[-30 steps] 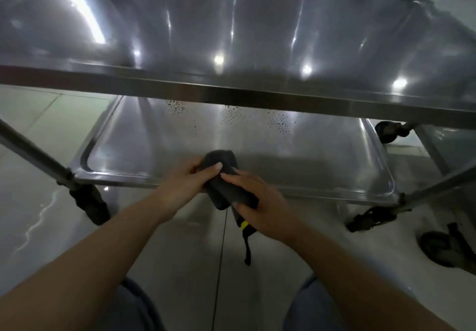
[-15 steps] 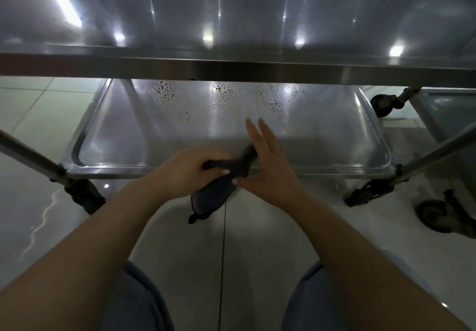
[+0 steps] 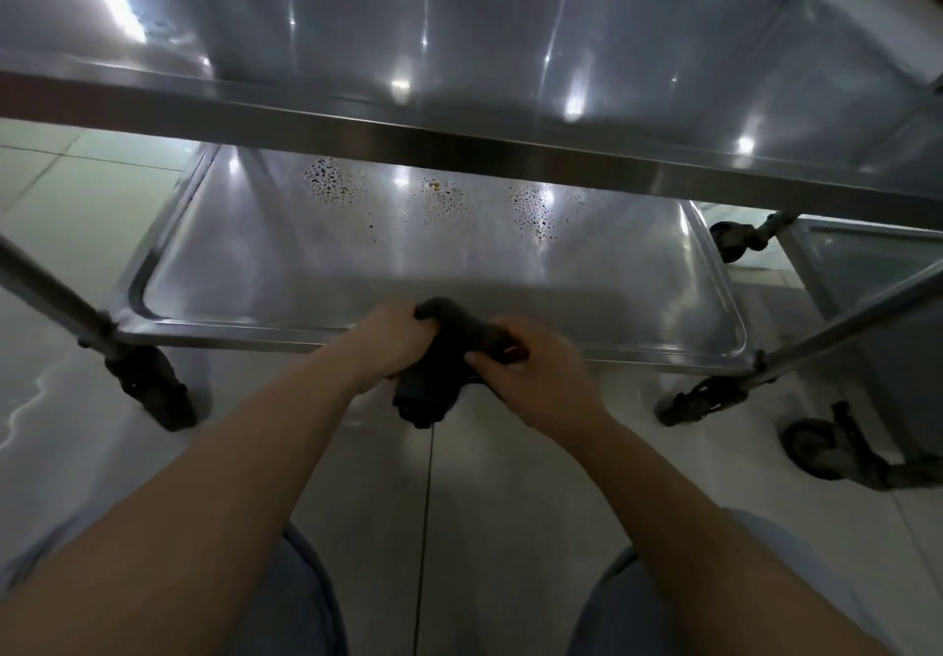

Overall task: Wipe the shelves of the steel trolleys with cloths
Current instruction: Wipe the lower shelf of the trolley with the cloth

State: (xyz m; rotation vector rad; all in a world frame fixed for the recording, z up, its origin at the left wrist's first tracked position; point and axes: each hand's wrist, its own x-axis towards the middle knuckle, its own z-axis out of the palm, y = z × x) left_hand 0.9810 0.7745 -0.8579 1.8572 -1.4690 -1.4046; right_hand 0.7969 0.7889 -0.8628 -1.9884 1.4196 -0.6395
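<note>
Nearest the camera, the person's knees and forearms reach forward over the tiled floor [image 3: 510, 477]; the left hand [image 3: 390, 347] curls its fingers round one end of a dark cloth [image 3: 449, 349], and the right hand [image 3: 536, 375] clenches the other end, so the cloth is bunched between them just above the near rim of the lower shelf [image 3: 229, 326], its loose part hanging down over the floor; it does not touch the steel, so I judge the wiping of this shelf not yet begun; farther in, three patches of dark droplets [image 3: 331, 186] lie on the shelf's far half, well apart from the cloth, and these look to be the work left; above and beyond, the upper shelf [image 3: 510, 43] shines without visible spots, so it may already be done, though glare hides much; a second trolley [image 3: 867, 267] stands at right, its state unclear.
</note>
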